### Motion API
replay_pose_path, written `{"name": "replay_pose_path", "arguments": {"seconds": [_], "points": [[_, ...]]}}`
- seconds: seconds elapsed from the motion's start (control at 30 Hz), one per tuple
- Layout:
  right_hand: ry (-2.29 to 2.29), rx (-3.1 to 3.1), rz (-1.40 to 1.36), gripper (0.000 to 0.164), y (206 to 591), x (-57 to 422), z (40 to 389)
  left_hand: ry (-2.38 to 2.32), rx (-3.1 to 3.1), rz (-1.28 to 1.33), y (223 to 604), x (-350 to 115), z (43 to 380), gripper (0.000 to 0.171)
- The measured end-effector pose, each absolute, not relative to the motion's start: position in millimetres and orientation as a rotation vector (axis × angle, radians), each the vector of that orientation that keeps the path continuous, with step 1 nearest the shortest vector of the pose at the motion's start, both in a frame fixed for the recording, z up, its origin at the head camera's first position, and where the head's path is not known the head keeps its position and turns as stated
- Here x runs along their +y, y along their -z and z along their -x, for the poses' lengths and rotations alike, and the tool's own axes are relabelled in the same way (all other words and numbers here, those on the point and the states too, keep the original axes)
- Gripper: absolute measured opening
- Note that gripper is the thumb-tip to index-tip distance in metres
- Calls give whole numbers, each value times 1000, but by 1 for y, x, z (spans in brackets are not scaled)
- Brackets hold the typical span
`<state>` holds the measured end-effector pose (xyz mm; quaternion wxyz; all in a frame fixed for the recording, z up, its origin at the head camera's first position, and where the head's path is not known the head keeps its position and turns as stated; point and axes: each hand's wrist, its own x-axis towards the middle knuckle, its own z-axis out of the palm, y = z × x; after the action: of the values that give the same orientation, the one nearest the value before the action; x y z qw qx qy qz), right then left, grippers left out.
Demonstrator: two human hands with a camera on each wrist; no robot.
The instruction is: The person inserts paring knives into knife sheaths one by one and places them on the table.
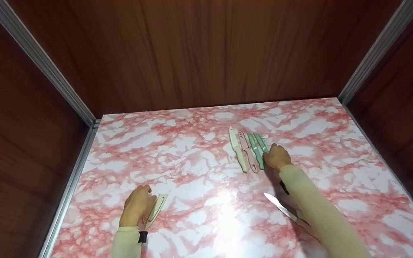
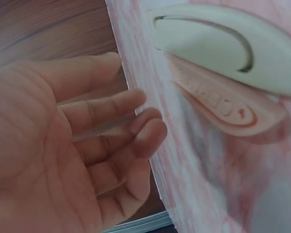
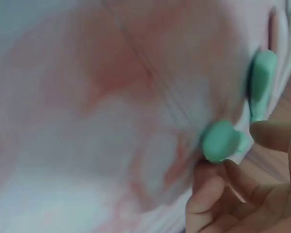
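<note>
My right hand (image 1: 277,156) pinches the handle of a green knife (image 1: 261,142) at the right end of a row. In the right wrist view, thumb and fingers are around that rounded green handle (image 3: 220,141). Beside it lie another green knife (image 1: 256,152), a pink knife (image 1: 248,152) and a cream knife (image 1: 238,150), roughly parallel. My left hand (image 1: 139,205) hovers with loosely bent fingers and nothing in them. Near it lie a cream blade cover (image 2: 208,43) with a curved slot and a pink blade cover (image 2: 228,107) with raised lettering, partly under the cream one.
A knife with a bright blade (image 1: 280,206) lies under my right forearm, its pinkish handle partly covered. The red-and-white marbled table (image 1: 177,161) is bounded by brown wooden panels (image 1: 199,53) and metal edge rails (image 1: 74,179). Glare whitens the table's front middle.
</note>
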<state>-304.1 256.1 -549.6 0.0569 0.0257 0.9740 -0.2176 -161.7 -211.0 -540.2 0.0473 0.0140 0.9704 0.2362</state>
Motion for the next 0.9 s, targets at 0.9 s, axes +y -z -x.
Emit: {"name": "replay_pose_path", "arguments": {"seconds": [0.9], "points": [[755, 2954, 439, 13, 523, 309, 213, -714, 2911, -9, 549, -212, 157, 21]]}}
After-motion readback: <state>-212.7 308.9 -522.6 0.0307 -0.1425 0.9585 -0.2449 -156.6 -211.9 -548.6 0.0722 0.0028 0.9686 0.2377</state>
